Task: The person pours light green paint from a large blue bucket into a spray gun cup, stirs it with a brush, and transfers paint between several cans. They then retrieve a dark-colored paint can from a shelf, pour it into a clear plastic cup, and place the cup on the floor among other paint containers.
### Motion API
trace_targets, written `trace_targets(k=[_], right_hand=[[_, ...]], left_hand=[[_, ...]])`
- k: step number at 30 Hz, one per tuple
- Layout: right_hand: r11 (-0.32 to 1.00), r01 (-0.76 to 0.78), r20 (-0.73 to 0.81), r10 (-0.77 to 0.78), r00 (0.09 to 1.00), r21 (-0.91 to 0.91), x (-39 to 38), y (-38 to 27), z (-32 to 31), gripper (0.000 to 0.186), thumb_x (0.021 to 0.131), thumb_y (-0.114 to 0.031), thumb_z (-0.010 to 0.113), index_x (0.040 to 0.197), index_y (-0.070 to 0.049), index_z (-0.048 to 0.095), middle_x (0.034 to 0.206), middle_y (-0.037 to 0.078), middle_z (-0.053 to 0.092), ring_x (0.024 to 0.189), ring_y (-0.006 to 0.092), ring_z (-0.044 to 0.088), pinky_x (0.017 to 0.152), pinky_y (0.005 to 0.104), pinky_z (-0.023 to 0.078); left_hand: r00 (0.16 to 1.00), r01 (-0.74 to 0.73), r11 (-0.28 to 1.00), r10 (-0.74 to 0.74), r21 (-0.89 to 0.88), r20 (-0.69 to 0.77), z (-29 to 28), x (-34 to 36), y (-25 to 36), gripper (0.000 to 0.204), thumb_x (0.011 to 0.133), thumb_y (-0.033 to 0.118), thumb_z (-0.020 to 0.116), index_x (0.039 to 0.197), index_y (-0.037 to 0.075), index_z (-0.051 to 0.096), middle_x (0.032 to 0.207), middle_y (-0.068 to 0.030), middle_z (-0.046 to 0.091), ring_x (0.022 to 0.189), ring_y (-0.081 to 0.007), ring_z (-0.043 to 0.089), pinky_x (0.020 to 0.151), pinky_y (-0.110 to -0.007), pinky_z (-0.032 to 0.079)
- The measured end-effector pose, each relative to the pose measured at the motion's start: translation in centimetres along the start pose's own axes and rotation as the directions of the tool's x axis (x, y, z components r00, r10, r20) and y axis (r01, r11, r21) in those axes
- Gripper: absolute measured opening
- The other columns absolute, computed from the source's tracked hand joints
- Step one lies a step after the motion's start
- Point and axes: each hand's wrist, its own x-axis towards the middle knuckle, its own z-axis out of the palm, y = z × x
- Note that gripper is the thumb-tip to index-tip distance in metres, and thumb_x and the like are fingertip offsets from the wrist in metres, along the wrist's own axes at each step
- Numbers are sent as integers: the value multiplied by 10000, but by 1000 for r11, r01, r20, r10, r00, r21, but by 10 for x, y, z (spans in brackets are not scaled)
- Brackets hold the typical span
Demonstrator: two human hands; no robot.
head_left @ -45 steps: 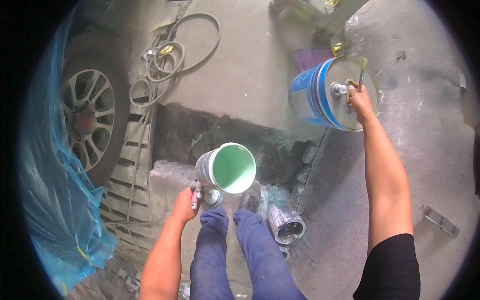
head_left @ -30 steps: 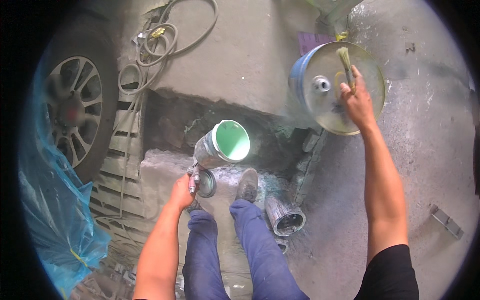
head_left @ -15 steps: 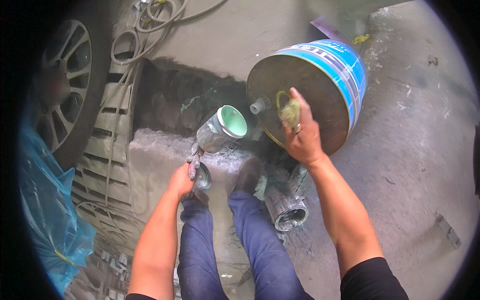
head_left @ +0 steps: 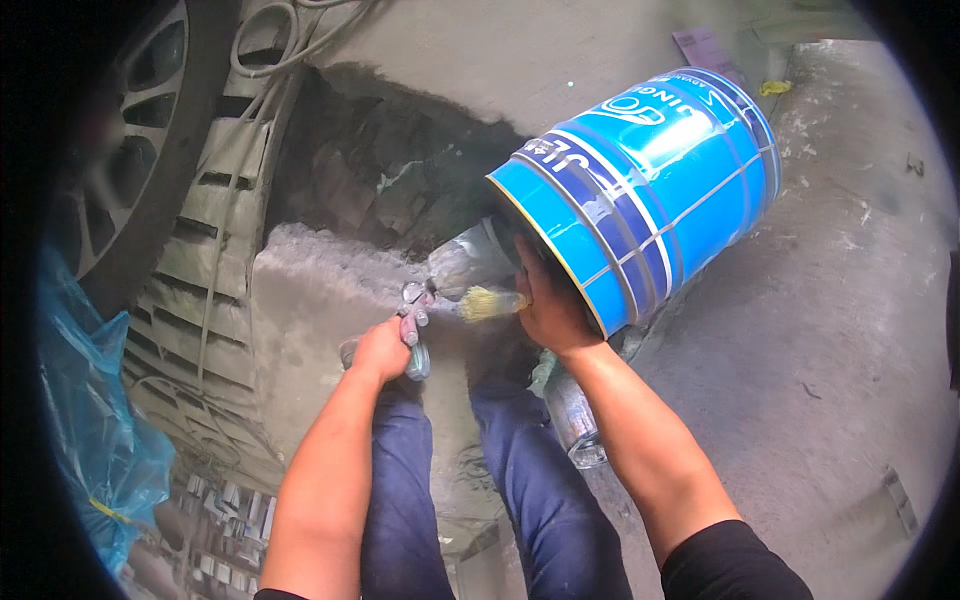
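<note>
My left hand (head_left: 383, 350) is closed around the handle of a spray gun (head_left: 416, 318). A stained paint cup (head_left: 462, 262) sits on the gun, its mouth hidden behind the rim of a large blue drum (head_left: 650, 190). The drum lies tipped, its dark end turned toward the cup; the spout seen earlier on that end is out of sight. In my right hand (head_left: 555, 315) is a brush with pale yellow bristles (head_left: 488, 303), pointing left toward the gun. That hand is at the drum's lower edge, some of its fingers hidden by the dark end.
A dark pit (head_left: 370, 160) opens beyond the pale ledge. On the left are a car wheel (head_left: 150, 130), a slatted grate (head_left: 195, 260), a hose (head_left: 265, 45) and blue plastic sheeting (head_left: 100, 400). A metal can (head_left: 578, 425) stands by my right leg.
The drum has swung so its blue side shows more and its end faces the cup. My right hand with the brush has moved down and left. The cup has gone partly behind the drum.
</note>
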Motion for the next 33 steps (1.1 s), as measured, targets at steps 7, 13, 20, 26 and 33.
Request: trace_targets(k=[7,13,20,26,33], right_hand=[[999,-39,-8,40,999,24,1,2,16,457,850,-77,638,1299,-52,556,1171,221,617,1087,375,594,926,448,463],[994,-58,-51,63,997,94,0,-1,-5,440,884,-77,615,1316,-48,537,1178,232,606,1091,393,588,940,445,456],[929,-10,-243,108,964,371,0,13,-67,514,988,-156,532,1435,21,348,1169,156,599,1042,227,604,880,339,487],[694,-104,-228,368,901,712,7,27,-172,579,968,-112,542,1467,3,274,709,1,530,634,83,507,606,227,437],[811,-142,-370,406,836,568,-1,93,-273,553,963,-93,519,1460,-4,295,703,1,539,609,79,498,587,221,430]], left_hand=[[1000,18,999,-18,-29,-8,1,13,-1,271,881,168,490,1073,26,619,1065,-251,655,1042,-429,602,916,-510,460],[1000,9,1000,-9,-14,-14,-7,4,-1,271,882,170,495,1079,28,615,1070,-248,655,1027,-435,604,905,-510,467],[989,-124,990,118,-66,-91,-26,-21,14,272,891,188,496,1095,39,597,1058,-264,645,1006,-453,596,875,-519,468],[941,-289,954,268,-83,-206,-53,-38,44,245,884,165,499,1083,55,590,1015,-253,649,969,-454,601,832,-523,476],[849,-465,882,420,-78,-321,-84,-75,53,192,839,159,604,1007,66,608,928,-208,660,894,-423,626,760,-477,497]])
